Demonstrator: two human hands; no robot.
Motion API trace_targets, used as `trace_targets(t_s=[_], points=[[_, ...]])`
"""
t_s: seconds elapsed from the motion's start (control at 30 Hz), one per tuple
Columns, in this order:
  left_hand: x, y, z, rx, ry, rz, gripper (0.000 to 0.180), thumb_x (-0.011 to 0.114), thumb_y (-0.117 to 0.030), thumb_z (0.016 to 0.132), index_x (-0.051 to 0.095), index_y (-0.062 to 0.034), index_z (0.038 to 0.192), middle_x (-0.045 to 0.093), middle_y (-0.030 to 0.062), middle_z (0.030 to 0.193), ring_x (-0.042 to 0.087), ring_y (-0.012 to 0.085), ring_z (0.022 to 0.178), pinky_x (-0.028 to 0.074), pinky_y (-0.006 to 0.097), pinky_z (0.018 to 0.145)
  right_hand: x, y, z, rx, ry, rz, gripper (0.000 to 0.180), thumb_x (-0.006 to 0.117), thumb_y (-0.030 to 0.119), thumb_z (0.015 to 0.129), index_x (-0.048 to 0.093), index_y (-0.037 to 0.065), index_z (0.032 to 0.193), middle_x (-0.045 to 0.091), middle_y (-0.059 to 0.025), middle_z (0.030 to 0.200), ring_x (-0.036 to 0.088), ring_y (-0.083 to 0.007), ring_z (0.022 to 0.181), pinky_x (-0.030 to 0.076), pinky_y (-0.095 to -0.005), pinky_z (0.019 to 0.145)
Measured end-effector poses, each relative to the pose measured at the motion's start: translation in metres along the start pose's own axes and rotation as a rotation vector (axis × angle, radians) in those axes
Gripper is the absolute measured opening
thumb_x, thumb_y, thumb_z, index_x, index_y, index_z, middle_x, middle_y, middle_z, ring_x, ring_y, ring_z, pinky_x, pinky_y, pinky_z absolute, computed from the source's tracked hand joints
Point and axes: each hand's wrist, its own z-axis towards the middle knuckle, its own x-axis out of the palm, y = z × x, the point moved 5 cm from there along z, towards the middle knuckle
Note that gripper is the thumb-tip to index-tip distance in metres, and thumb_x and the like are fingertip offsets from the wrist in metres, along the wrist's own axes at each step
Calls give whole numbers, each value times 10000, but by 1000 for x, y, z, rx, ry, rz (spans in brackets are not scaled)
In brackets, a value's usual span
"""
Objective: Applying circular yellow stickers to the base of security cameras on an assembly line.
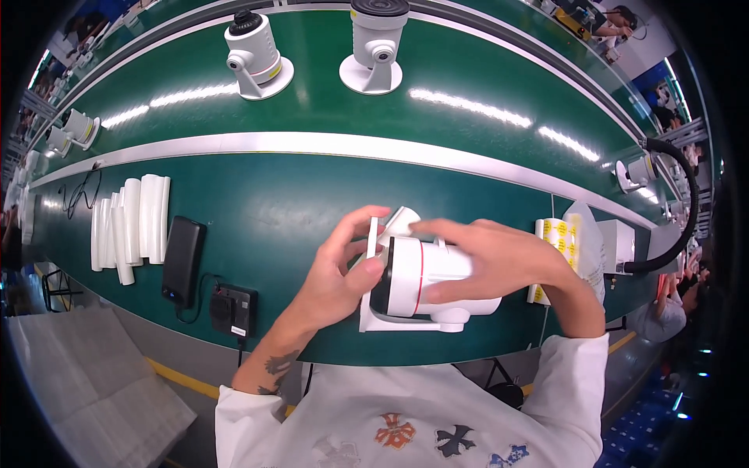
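both hands meet over a white security camera (425, 285) lying on its side on the green table (257, 226), close to the near edge. the right hand (499, 261) lies across the top of the camera body, its grip wrapped around the white housing with the thumb underneath and the fingers (437, 228) stretched toward the dark front end. the left hand (339, 273) comes in from the other side, its grip pinching a thin white flat piece (386, 230) that stands at the camera's dark face, thumb pressed against the lens end and index finger curled over the top of the piece. below the grip the camera's white bracket base (406, 324) rests flat on the table. well to the left of the grip lie a black power bank (182, 260) and a small black box (231, 309) joined by a cable, and farther left a stack of white curved strips (133, 226). just right of the right wrist sits a sheet of yellow round stickers (558, 238). beyond the grip, across a pale rail (312, 144), two more white cameras (256, 56) (374, 47) stand upright on the green conveyor belt (468, 78)
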Motion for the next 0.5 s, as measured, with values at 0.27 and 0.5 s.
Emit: trace_targets(t_s=[0.27, 0.5], points=[[-5, 3, 3, 66, 69, -77, 779, 685, -375, 798, 334, -46, 1411, 435, 113, 1318, 451, 259, 1182, 433, 354, 939, 10, -18, -1, -275, -161, 201, 714, 804, 278, 674, 477, 78, 1276, 669, -179, 873, 671, -299, 761, 510, -344, 695], [-9, 7, 20, 188, -7, -259, 791, 686, -459, 805, 380, -1, 1372, 452, 105, 1298, 474, 243, 1157, 438, 351, 936, -34, -24, -18, -167, -318, 178, 753, 857, 218, 596, 470, 53, 1221, 661, -107, 916, 628, -188, 811, 477, -278, 740]])
